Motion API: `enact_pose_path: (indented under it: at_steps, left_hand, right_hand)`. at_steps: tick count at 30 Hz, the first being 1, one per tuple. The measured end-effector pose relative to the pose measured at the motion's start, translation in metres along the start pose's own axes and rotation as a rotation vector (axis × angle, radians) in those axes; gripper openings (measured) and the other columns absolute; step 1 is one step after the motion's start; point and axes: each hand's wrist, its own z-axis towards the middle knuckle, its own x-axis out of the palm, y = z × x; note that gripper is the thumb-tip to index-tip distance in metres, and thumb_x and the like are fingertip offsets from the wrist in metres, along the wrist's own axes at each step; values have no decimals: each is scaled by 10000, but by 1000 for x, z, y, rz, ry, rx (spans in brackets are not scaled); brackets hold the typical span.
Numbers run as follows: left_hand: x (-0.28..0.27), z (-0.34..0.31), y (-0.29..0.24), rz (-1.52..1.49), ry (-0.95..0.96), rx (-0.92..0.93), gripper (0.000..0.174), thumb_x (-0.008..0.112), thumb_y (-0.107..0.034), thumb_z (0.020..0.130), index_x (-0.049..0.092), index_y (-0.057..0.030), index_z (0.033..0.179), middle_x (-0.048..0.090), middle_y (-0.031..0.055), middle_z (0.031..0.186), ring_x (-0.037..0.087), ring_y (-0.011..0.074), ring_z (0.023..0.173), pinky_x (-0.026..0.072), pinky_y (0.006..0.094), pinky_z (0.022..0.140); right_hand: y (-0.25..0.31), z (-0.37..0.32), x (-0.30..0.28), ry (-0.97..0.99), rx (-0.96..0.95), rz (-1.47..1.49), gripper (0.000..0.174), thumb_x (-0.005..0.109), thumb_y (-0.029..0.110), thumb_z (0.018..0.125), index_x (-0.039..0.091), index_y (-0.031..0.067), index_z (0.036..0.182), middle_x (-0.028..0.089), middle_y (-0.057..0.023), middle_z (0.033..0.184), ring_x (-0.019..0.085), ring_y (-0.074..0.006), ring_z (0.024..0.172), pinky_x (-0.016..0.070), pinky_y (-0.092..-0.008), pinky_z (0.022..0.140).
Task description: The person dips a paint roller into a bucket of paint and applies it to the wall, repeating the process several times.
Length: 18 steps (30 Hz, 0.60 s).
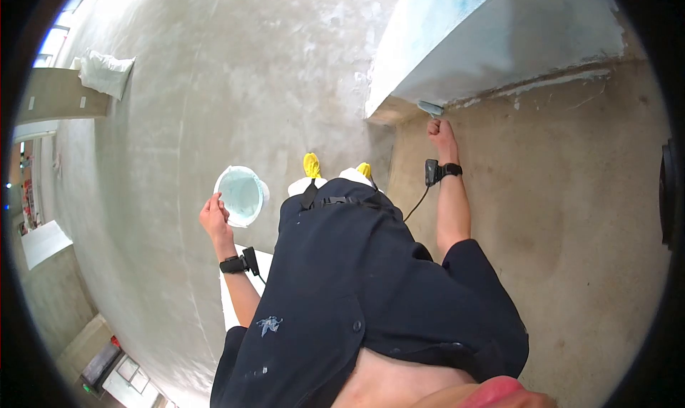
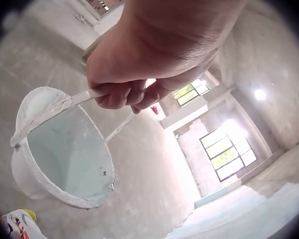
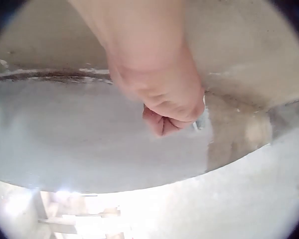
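Note:
On the left in the head view, my left hand (image 1: 216,219) holds a white bucket (image 1: 265,192) by its handle (image 2: 55,112). The fingers are curled round that handle in the left wrist view, and the bucket hangs tilted below them, its inside coated pale blue-green. My right hand (image 1: 443,138) is stretched out with fingers curled round the grip of a small paint roller (image 1: 430,108). The roller's head lies against the lower edge of a pale painted surface (image 1: 485,51). In the right wrist view my fist (image 3: 164,107) hides most of the roller.
A bare brown-grey surface (image 1: 564,194) borders the painted one along a rough, chipped seam (image 1: 542,83). A white sack (image 1: 107,74) sits on a ledge at far left. Yellow-toed shoes (image 1: 311,165) stand on the grey floor (image 1: 235,87). Windows (image 2: 228,154) appear in the left wrist view.

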Motion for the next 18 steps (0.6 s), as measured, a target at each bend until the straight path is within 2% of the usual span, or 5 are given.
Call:
enact_pose_path:
  at_steps: [6,8,11,13,18]
  left_hand:
    - [0,-1,-2,-10,-14,1,146,590,-113,875,627,26,897,451,-36,561,319,19,422,223,194,383]
    - [0,-2,0,1,-36,-3,151,598,-122,867,627,21,905,442,-38,560,318,26,426,232,198,389]
    - [1,-5,-1,5,-53,4,151,607,-129,856,627,13,905,434,-38,557,319,33,428,242,202,394]
    - [3,-5,-2,-1,-49,17,145,608,-127,853,628,9,898,434,-36,556,320,33,427,243,202,393]
    - [-1,0,2,13,-55,-4,144,593,-118,868,625,20,890,449,-27,561,335,29,432,240,198,392]
  right_hand:
    - [-1,-7,-1,49,-14,5,226,403,10,803,298,123,638,217,34,553,157,-83,428,122,-253,387]
    - [-4,-66,29,86,-150,72,212,403,12,824,319,113,658,230,43,557,153,-72,429,121,-246,385]
    - [14,-133,52,129,-94,-11,252,406,16,847,310,129,642,206,56,554,122,-60,434,97,-244,394]
    - [16,-163,62,325,-54,152,224,396,10,845,319,124,668,216,60,567,139,-54,438,112,-233,391]
    - [3,-121,63,127,-113,-14,239,395,-5,831,305,122,650,209,57,559,131,-63,434,110,-243,386]
